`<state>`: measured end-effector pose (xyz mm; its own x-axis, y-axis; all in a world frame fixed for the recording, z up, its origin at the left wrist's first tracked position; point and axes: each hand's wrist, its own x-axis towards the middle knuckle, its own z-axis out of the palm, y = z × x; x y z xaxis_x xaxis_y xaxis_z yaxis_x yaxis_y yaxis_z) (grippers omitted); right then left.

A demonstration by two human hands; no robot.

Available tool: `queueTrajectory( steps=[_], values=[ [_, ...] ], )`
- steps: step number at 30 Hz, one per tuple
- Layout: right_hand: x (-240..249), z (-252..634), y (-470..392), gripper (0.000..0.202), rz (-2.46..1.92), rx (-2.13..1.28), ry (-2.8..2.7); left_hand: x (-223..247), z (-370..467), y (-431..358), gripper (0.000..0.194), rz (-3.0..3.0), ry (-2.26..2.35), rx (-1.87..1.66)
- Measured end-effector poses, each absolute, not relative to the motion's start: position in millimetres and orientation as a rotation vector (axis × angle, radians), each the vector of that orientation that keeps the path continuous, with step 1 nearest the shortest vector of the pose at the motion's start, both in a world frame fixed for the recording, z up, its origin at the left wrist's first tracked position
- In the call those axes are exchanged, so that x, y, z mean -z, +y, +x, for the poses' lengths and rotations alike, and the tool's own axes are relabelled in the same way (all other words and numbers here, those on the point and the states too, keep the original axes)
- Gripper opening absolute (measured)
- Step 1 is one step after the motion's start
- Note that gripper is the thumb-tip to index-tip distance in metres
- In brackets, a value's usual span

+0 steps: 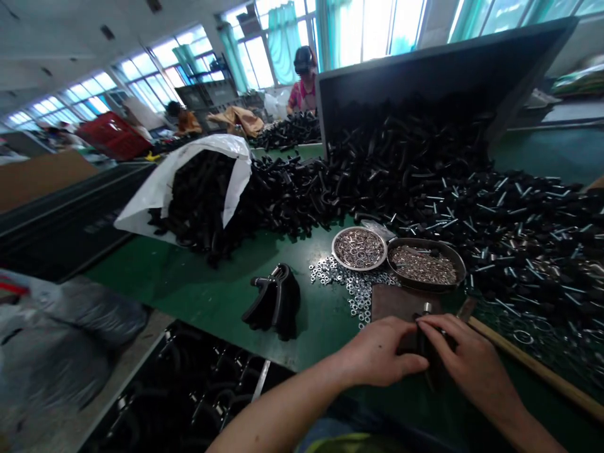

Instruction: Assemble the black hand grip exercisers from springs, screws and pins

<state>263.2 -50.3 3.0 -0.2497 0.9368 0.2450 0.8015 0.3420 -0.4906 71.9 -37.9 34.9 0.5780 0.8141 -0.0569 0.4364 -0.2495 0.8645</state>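
Both my hands are together at the near right of the green table, over a brown pad (387, 303). My left hand (377, 353) and my right hand (465, 355) close their fingers around a dark curved part (421, 343), mostly hidden by them. A threaded metal piece (427, 308) sticks up at its top. Just beyond lie a round bowl (335, 257) of small metal rings, an oval tin (461, 282) of small metal pieces, and loose nuts (359, 294). A hammer's wooden handle (533, 363) lies right of my right hand.
Black curved pieces (278, 302) stand left of the nuts. Behind are a white sack (236, 151), heaped black parts (302, 195) and a tilted grey box (425, 72). Black parts with metal screws (514, 214) fill the right. A crate (257, 380) sits lower left. People work beyond.
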Motion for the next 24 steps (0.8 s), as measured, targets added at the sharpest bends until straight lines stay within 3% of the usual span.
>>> queueTrajectory(
  steps=[3, 7, 13, 17, 20, 24],
  values=[
    [11.6, 274.0, -41.1, 0.028, -1.598, -0.207, -2.284, -56.0, 26.6, 16.8, 0.030, 2.261, 1.134, -0.394],
    [26.6, 278.7, -43.3, 0.030, -1.722, 0.018, -2.441, -68.5, -42.1, 115.2, 0.019, 2.323, 1.997, -0.303],
    [27.4, 269.1, -48.1, 0.030, -1.734, 0.121, -2.409, -54.7, -94.5, 184.7, 0.017, 2.312, 2.152, -0.229],
    [24.9, 273.4, -44.5, 0.029, -1.786, -0.034, -2.346, -56.3, -92.7, 190.8, 0.017, 2.330, 2.149, -0.261],
    [18.8, 278.5, -40.6, 0.025, -1.779, -0.364, -2.195, -67.8, -70.3, 173.9, 0.019, 2.313, 2.131, -0.380],
    [-1.9, 274.1, -41.8, 0.027, -1.608, -0.772, -1.794, -76.4, -13.7, 93.3, 0.029, 1.707, 1.598, -0.832]
  ],
)
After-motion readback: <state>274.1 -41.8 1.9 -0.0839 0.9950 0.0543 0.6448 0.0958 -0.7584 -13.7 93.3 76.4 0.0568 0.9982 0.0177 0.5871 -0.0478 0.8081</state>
